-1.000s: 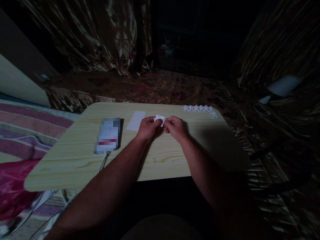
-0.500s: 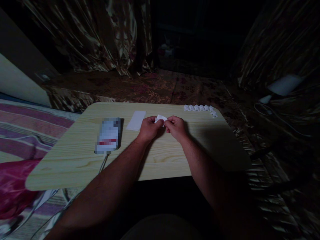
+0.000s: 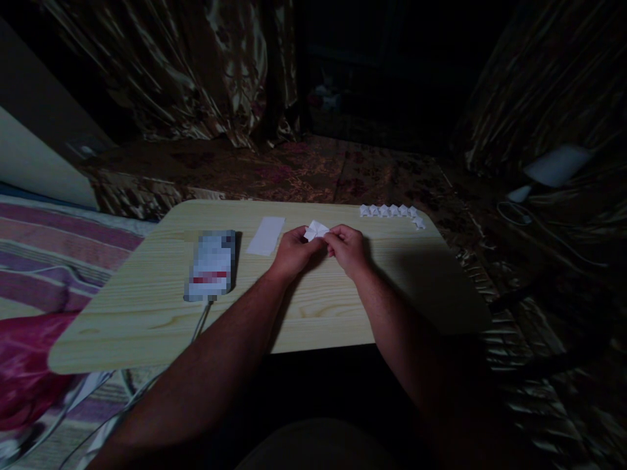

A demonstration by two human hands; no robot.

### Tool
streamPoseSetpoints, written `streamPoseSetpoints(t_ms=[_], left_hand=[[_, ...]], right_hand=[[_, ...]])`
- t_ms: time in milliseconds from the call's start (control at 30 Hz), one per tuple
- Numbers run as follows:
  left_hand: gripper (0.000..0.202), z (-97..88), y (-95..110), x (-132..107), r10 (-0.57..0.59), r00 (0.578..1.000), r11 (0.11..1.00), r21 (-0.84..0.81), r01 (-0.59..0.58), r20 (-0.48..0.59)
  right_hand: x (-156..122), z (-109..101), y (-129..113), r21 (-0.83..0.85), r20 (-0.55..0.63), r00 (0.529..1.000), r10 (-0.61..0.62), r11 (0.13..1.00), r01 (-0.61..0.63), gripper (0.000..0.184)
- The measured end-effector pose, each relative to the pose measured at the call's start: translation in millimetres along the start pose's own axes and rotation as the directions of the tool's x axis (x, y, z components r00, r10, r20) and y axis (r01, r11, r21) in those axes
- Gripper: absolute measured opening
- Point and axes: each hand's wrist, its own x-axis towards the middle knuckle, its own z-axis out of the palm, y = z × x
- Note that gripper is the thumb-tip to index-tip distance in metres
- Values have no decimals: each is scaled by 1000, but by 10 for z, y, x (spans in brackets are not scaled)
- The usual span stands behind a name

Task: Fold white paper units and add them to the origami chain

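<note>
A small folded white paper piece (image 3: pixel 315 230) is pinched between both my hands above the middle of a light wooden lap table (image 3: pixel 147 313). My left hand (image 3: pixel 295 251) grips it from the left with closed fingers. My right hand (image 3: pixel 349 248) pinches its right side. A flat white paper strip (image 3: pixel 266 235) lies on the table just left of my left hand. A row of several small folded white paper pieces (image 3: pixel 392 212) lines the table's far right edge.
A phone (image 3: pixel 212 265) with a cable lies on the table's left part. Striped and red bedding (image 3: pixel 44 261) is at the left. Dark patterned fabric (image 3: pixel 313 170) lies beyond the table. A white object and cables (image 3: pixel 548 171) sit at the right.
The paper piece has been turned and reshaped slightly between my fingers. Both hands stay in nearly the same place.
</note>
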Motion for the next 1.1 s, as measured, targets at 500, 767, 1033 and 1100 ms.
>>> streamPoseSetpoints(t_ms=[500,767,1033,1100], left_hand=[[25,3,-3,-10,-16,1000,1000,2,16,14],[16,-10,36,-7,38,999,999,-18,-38,-8],[14,-26,-4,17,51,997,998,35,-49,-61],[14,-13,-1,8,56,997,998,33,-54,-52]], right_hand=[[15,-26,3,-68,36,999,-14,998,16,11],[-3,-12,-16,-33,38,999,0,999,1,13],[-3,-23,-28,-81,46,999,-7,997,11,10],[-6,-26,-34,-99,48,999,-16,995,21,9]])
